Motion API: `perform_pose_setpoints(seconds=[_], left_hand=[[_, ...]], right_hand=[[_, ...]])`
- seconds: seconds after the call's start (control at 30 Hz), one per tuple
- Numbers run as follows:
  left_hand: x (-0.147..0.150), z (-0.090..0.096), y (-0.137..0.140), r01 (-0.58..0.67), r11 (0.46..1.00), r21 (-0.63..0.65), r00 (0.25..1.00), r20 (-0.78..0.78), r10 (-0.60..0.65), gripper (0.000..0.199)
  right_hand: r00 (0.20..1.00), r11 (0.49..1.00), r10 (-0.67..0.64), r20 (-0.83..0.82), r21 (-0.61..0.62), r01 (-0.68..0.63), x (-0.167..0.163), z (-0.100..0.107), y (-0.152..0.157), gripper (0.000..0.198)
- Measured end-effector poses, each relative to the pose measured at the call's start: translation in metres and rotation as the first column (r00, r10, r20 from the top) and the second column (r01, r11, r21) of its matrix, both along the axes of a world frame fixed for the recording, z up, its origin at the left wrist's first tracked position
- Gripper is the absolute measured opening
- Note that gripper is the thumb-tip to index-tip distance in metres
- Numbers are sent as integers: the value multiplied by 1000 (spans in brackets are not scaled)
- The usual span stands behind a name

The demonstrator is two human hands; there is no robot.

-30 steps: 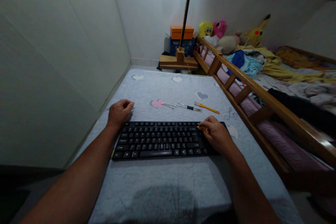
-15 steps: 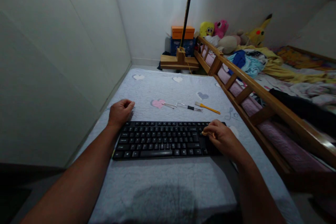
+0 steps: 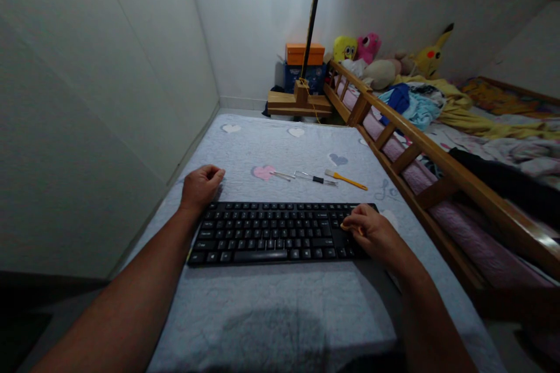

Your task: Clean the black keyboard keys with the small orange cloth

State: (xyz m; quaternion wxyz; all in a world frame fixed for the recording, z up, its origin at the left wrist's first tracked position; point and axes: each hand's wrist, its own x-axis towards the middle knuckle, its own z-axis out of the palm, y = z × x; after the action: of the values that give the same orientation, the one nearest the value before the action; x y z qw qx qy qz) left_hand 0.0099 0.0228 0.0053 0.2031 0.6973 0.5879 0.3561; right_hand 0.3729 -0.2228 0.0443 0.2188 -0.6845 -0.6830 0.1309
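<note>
A black keyboard (image 3: 262, 236) lies flat across the light quilted cover. My right hand (image 3: 374, 230) is over its right end, fingers pinched on a small yellowish cloth (image 3: 351, 228) that touches or hovers just over the keys; I cannot tell which. Much of the cloth is hidden by the fingers. Just beyond the keyboard's far left corner, my left hand (image 3: 201, 186) rests on the cover in a loose fist, with nothing visible in it. Behind the keyboard lie cotton swabs (image 3: 282, 175), a wire puller with a black handle (image 3: 318, 179) and a yellow-handled brush (image 3: 346, 179).
A wooden bed rail (image 3: 406, 140) runs along the right side, with clothes (image 3: 411, 102) and plush toys (image 3: 429, 58) beyond it. At the far end stand a wooden stand base (image 3: 284, 102) with a dark pole and an orange box (image 3: 304, 54). A pale wall (image 3: 109, 99) borders the left.
My right hand has shifted slightly right and toward me over the keyboard's right end, taking the cloth along. My left hand and the keyboard stay where they were.
</note>
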Motion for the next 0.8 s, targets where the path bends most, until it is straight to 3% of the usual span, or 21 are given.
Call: perform_pose_setpoints(seconds=[0.3, 0.63, 0.8], left_hand=[[0, -1, 0, 4, 1000, 14, 1000, 15, -4, 30], [1, 0, 0, 11, 1000, 22, 1000, 28, -12, 29], [1, 1, 0, 10, 1000, 15, 1000, 23, -10, 29]], right_hand=[[995, 995, -83, 46, 51, 81, -4, 3, 15, 22], [1000, 1000, 31, -6, -6, -31, 2, 6, -7, 24], [996, 996, -83, 29, 46, 82, 12, 10, 6, 20]])
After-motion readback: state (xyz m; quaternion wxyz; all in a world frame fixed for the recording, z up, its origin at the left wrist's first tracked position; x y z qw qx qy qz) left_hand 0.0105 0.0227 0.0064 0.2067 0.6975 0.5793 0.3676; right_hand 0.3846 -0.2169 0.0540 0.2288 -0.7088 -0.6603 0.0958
